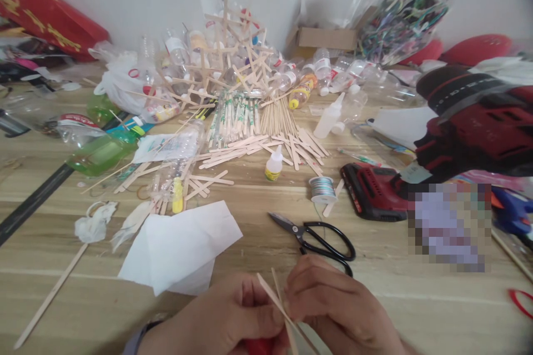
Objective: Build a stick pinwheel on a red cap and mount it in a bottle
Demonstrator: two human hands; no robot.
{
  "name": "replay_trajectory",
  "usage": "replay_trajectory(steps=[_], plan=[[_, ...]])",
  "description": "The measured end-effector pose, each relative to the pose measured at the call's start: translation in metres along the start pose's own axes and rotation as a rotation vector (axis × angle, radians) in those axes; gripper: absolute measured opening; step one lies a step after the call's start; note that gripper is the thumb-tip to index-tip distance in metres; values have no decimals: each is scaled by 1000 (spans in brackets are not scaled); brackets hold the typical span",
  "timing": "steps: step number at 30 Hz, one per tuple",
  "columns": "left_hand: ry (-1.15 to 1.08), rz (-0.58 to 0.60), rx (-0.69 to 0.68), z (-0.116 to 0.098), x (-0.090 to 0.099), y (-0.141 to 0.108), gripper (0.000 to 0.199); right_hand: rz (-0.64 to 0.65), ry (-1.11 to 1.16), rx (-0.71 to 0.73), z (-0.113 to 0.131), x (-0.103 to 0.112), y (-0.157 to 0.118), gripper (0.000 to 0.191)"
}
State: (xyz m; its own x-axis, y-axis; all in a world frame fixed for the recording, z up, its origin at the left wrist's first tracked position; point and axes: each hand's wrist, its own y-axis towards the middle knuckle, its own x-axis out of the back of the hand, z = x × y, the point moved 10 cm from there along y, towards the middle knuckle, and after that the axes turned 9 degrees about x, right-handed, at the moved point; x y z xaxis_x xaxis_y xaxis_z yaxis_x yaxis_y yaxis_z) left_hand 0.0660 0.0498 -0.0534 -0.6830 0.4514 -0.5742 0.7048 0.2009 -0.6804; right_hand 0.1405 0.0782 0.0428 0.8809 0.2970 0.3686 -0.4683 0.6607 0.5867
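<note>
At the bottom centre, my left hand (225, 313) is closed on a flat wooden craft stick (268, 290). A second thin wooden stick (275, 279) crosses it, and my right hand (337, 302) pinches around that crossing. Both sticks point up and away from me, with their lower ends running out of view. Under my left thumb shows part of a red object (259, 346); its kind is hidden. Just beyond my right hand lie black-handled scissors (306, 236) with the blades pointing left. A sheet of white paper (183, 244) rests beyond my left hand.
A red cordless drill (383, 191) stands at right. Farther back are a wire spool (322, 189), a small glue bottle (273, 165), loose craft sticks (233, 151), skewers (278, 116) and several plastic bottles (322, 69). A green bottle (106, 151) lies at left.
</note>
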Motion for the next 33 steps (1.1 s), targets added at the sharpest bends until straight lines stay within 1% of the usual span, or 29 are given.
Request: replay_trajectory(steps=[7, 12, 16, 20, 24, 27, 29, 33], plan=[[29, 49, -15, -4, -4, -1, 48, -8, 3, -41, -1, 1, -3, 17], [39, 52, 44, 1, -3, -2, 40, -22, 25, -43, 1, 1, -2, 16], [24, 69, 31, 2, -1, -2, 41, -16, 30, -49, 0, 0, -2, 17], [43, 54, 20, 3, 2, 0, 45, 1, 32, -43, 1, -2, -2, 19], [75, 45, 48, 6, 3, 0, 40, -34, 32, -43, 2, 0, -2, 16], [72, -2, 58, 8, 6, 0, 38, -33, 28, -36, 3, 0, 0, 15], [59, -10, 54, 8, 6, 0, 37, -24, 20, -31, 4, -1, 0, 16], [31, 52, 27, 5, 0, -1, 39, -18, 13, -41, 2, -1, 0, 18]])
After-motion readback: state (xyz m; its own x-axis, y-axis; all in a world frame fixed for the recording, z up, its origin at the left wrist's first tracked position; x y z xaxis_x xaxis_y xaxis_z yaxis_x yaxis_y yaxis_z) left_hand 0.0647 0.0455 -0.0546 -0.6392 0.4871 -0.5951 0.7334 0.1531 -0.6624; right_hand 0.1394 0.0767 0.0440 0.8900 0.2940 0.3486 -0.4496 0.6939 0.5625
